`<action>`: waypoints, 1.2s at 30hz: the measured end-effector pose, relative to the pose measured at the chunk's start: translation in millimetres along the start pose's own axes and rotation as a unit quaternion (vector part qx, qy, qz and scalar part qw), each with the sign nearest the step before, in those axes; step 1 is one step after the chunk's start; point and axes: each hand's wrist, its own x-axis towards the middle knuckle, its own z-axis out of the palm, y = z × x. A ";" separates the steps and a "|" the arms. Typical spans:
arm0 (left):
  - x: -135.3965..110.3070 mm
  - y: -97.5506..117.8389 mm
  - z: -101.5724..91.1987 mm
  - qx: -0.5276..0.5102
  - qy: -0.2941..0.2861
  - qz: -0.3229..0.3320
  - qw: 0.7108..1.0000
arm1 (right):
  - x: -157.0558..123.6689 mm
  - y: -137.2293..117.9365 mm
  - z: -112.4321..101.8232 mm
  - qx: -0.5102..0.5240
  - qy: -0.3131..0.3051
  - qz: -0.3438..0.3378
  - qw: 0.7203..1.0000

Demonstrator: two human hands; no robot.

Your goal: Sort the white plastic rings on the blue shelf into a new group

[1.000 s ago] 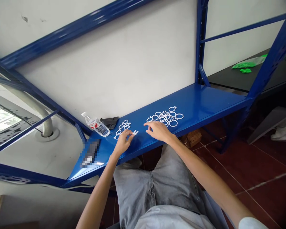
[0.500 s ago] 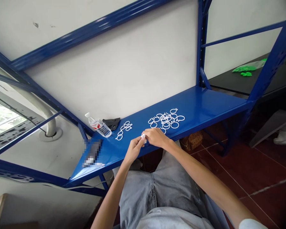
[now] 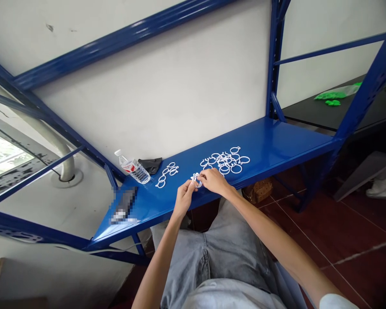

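Note:
My left hand (image 3: 184,196) and my right hand (image 3: 215,180) meet over the front of a blue metal shelf (image 3: 276,139). Both pinch one small white plastic ring piece (image 3: 196,178) between their fingertips. Beyond my right hand lies a heap of several white plastic rings (image 3: 225,159). A smaller group of white rings (image 3: 166,174) lies to the left, past my left hand.
A plastic water bottle (image 3: 132,167) lies on its side at the shelf's back left beside a black cloth (image 3: 150,165). A blurred dark flat object (image 3: 124,206) rests near the shelf's left end. Green pieces (image 3: 333,95) sit on a black shelf at right. Red floor tiles lie below.
My left hand picked a small white piece off the shelf and came toward me. My right hand left the ring heap and joined it; both now hold the piece together.

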 end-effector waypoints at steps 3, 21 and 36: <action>0.5 -7.0 -23.5 0.100 0.031 0.000 0.994 | -0.5 3.2 -4.3 -0.037 -0.014 0.041 0.998; 44.5 -70.8 -169.5 0.545 0.028 -0.137 0.827 | -1.0 6.6 -27.3 -0.073 0.018 0.137 0.988; 91.6 -65.6 -152.3 0.593 0.012 -0.076 0.802 | -3.9 6.4 -29.8 -0.046 0.021 0.130 0.990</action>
